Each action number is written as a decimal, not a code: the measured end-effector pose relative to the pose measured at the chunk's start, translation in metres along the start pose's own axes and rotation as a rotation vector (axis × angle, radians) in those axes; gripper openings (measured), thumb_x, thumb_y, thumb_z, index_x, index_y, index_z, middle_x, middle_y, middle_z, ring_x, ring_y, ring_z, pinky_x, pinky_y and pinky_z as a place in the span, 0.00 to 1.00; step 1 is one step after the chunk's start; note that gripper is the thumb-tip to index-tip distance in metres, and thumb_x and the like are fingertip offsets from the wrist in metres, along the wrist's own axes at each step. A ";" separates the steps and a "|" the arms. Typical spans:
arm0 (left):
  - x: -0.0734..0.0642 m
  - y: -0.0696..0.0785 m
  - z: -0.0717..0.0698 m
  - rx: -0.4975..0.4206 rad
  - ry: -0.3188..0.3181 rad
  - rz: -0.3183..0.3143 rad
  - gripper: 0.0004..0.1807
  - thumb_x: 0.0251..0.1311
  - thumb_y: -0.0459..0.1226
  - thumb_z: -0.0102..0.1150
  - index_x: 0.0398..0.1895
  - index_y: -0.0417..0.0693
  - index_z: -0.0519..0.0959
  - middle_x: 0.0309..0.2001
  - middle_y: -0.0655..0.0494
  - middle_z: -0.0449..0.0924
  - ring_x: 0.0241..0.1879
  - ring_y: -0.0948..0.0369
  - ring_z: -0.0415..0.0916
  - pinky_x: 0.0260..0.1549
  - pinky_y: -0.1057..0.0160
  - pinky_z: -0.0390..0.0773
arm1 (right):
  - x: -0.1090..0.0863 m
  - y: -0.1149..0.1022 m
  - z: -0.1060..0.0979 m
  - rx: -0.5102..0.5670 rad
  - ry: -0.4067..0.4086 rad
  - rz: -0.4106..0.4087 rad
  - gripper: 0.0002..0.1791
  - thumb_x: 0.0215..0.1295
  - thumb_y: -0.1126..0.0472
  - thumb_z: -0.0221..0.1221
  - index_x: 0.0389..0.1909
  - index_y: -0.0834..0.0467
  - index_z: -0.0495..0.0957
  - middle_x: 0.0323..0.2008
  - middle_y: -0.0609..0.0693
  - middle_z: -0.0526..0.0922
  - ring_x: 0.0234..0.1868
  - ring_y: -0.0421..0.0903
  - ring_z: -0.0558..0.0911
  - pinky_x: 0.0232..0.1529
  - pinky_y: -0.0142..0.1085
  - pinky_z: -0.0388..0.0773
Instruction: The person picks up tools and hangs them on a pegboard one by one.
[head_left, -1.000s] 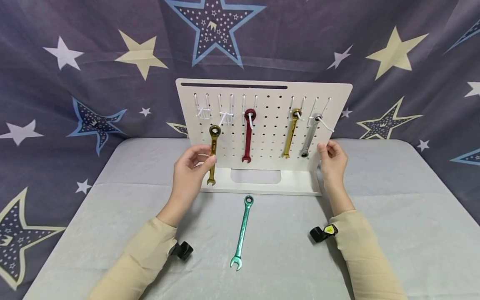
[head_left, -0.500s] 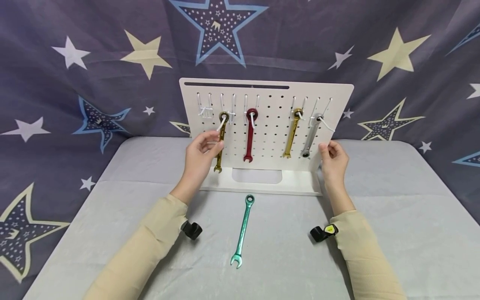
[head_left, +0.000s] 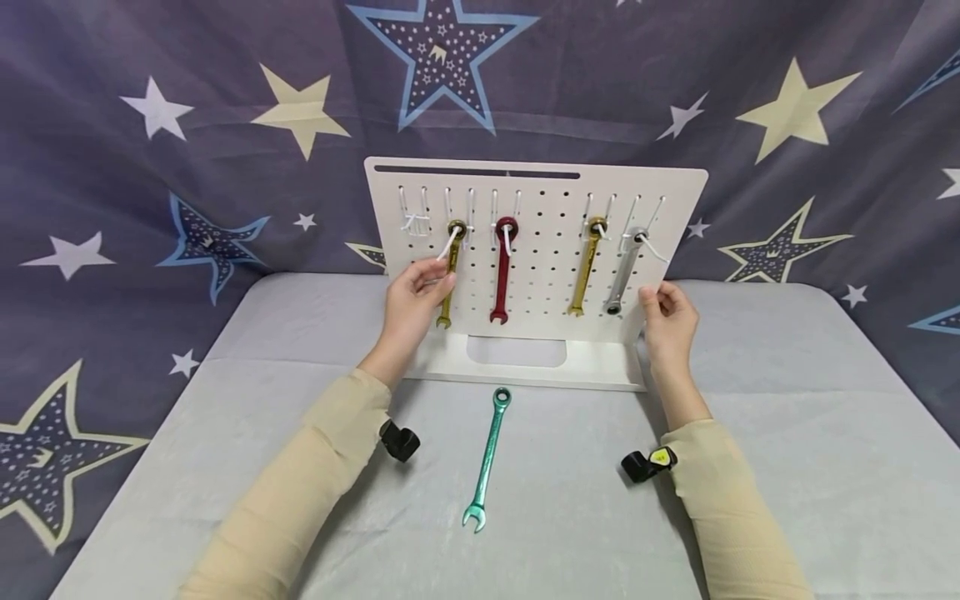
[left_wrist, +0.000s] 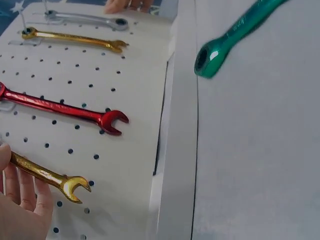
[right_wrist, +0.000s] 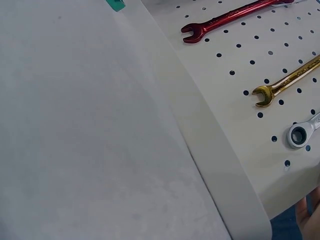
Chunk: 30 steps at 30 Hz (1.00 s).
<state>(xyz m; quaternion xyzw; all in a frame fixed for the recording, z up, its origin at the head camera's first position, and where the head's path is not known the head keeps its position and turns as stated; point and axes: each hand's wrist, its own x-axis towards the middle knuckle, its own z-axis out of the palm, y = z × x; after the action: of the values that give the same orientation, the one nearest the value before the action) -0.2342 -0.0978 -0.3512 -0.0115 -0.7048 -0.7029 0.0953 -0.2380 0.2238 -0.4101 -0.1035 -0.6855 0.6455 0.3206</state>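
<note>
In the head view a gold combination wrench [head_left: 450, 287] has its ring end around the second hook from the left on a white pegboard [head_left: 543, 275]. My left hand [head_left: 408, 308] pinches its shaft between thumb and fingers; the open end points down, clear of the hand, as the left wrist view shows for the same wrench [left_wrist: 47, 176]. My right hand [head_left: 670, 332] grips the board's right edge, thumb in front, other fingers partly hidden. To the right on hooks hang a red wrench [head_left: 502, 279], another gold wrench [head_left: 586, 271] and a silver wrench [head_left: 624, 275].
A green wrench [head_left: 489, 458] lies on the grey cloth-covered table [head_left: 570, 500] in front of the board's base. The leftmost hook [head_left: 414, 222] carries no wrench. A dark curtain with stars [head_left: 600, 83] hangs close behind the board.
My left hand has moved up and right with the gold wrench, bringing its ring end from in front of the second hook onto it. My right hand stays on the board's edge.
</note>
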 end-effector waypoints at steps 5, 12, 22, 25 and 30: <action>0.005 -0.013 0.000 0.032 0.001 -0.012 0.15 0.64 0.28 0.62 0.54 0.32 0.77 0.47 0.43 0.81 0.39 0.67 0.75 0.42 0.72 0.75 | -0.003 -0.009 -0.001 0.012 -0.022 0.022 0.07 0.64 0.65 0.63 0.35 0.66 0.78 0.22 0.37 0.76 0.26 0.33 0.71 0.30 0.22 0.68; -0.001 -0.024 -0.008 0.076 -0.046 -0.039 0.16 0.65 0.28 0.61 0.54 0.31 0.77 0.42 0.50 0.80 0.36 0.70 0.75 0.36 0.73 0.76 | 0.000 0.002 -0.001 -0.004 -0.005 -0.018 0.07 0.63 0.61 0.64 0.34 0.61 0.78 0.21 0.35 0.75 0.26 0.33 0.71 0.30 0.23 0.67; -0.032 -0.012 -0.023 0.211 -0.313 -0.019 0.18 0.71 0.34 0.56 0.58 0.31 0.74 0.51 0.39 0.81 0.42 0.59 0.80 0.46 0.50 0.81 | -0.001 0.000 -0.002 -0.006 -0.013 -0.021 0.08 0.63 0.60 0.64 0.34 0.60 0.77 0.21 0.34 0.73 0.27 0.33 0.70 0.31 0.23 0.67; -0.047 -0.006 -0.024 0.262 -0.416 -0.016 0.18 0.71 0.35 0.56 0.58 0.32 0.75 0.51 0.39 0.80 0.44 0.54 0.80 0.44 0.51 0.81 | -0.001 -0.001 -0.002 -0.015 -0.015 -0.020 0.09 0.63 0.59 0.64 0.35 0.60 0.77 0.21 0.34 0.73 0.27 0.33 0.70 0.31 0.22 0.68; -0.070 -0.005 -0.022 0.313 -0.525 -0.044 0.18 0.69 0.36 0.58 0.57 0.32 0.76 0.48 0.42 0.82 0.44 0.46 0.80 0.40 0.52 0.81 | -0.001 -0.001 -0.001 -0.008 -0.018 -0.023 0.08 0.63 0.60 0.64 0.35 0.61 0.77 0.21 0.35 0.73 0.27 0.33 0.70 0.31 0.22 0.67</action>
<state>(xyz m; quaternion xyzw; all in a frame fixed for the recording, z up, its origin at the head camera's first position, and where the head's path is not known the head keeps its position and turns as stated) -0.1636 -0.1117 -0.3665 -0.1628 -0.8051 -0.5607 -0.1047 -0.2359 0.2236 -0.4092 -0.0911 -0.6920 0.6400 0.3211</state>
